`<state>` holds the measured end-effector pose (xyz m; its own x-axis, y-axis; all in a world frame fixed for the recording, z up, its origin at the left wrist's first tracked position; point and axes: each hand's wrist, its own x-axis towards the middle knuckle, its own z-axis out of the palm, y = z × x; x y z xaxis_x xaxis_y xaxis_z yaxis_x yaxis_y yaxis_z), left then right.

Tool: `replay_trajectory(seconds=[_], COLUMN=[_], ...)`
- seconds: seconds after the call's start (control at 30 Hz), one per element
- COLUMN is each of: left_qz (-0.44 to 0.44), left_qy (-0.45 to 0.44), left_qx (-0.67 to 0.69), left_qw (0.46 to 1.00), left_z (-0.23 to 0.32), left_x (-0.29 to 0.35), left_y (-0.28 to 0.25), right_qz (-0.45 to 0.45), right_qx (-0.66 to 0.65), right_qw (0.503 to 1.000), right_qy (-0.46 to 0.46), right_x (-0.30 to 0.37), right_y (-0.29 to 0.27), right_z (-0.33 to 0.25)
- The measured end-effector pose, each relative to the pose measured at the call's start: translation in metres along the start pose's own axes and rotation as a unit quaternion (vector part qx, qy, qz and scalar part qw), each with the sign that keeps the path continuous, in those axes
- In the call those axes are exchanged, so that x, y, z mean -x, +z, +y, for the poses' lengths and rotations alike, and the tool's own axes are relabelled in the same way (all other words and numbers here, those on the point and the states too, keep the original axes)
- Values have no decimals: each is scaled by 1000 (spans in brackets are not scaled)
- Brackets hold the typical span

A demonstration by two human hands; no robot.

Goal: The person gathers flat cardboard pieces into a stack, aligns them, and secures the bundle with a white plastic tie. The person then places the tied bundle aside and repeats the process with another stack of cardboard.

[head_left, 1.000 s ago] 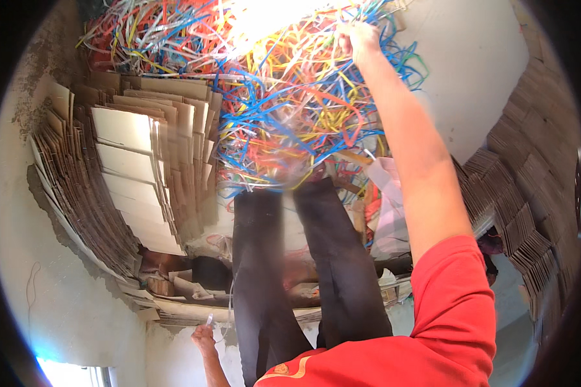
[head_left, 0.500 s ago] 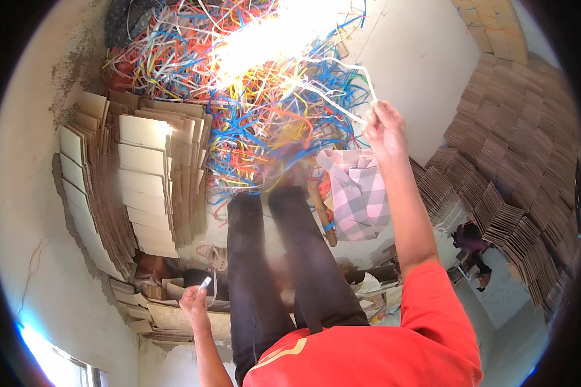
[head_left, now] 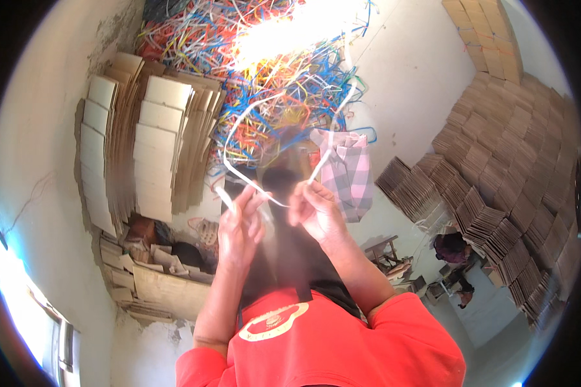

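Observation:
My right hand (head_left: pixel 319 209) is closed, pinching a white plastic strap (head_left: pixel 332 138) in front of my lap. One length of the strap rises from my fingers toward the heap; another length loops out to the left and comes back down between my hands. Close beside it, my left hand (head_left: pixel 241 226) is closed around a small white stick-like object (head_left: pixel 224 198) whose kind I cannot make out. Its fingers are slightly blurred and lie near the strap's loop. Beyond my hands spreads a tangled heap of coloured plastic straps (head_left: pixel 265 84), partly washed out by sunlight.
Stacks of flat cardboard (head_left: pixel 158 135) lean along the left wall. A pink and grey checked cloth (head_left: pixel 345 174) lies beyond my right hand. Piles of brown cardboard (head_left: pixel 497 161) fill the right side. Another person (head_left: pixel 455 248) is at the lower right, near a wooden stool (head_left: pixel 384 251).
My right hand has come down and inward with the white strap. My left hand has risen from the lower left with its white object, so both hands now meet in front of me.

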<state>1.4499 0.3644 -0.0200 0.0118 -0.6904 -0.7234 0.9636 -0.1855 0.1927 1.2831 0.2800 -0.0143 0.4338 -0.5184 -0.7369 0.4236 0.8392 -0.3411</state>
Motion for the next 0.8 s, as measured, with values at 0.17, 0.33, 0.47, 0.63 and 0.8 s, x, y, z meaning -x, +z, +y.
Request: replay_trajectory(seconds=[0.17, 0.33, 0.47, 0.63, 0.8], left_qz=[69, 207, 310, 331, 396], left_qy=[120, 186, 248, 291, 296], left_qx=[65, 9, 25, 43, 45], left_qw=[988, 960, 917, 897, 868], left_z=[30, 66, 83, 96, 99], left_x=[-5, -2, 14, 46, 79], left_y=[-36, -128, -187, -256, -288], right_qz=[95, 109, 195, 320, 258], right_qx=[72, -51, -33, 71, 131], right_qw=[992, 992, 980, 942, 955], right_qy=[46, 32, -29, -67, -72], right_x=[4, 3, -7, -14, -36], right_y=[-36, -96, -147, -174, -151], right_z=[21, 6, -38, -75, -90])
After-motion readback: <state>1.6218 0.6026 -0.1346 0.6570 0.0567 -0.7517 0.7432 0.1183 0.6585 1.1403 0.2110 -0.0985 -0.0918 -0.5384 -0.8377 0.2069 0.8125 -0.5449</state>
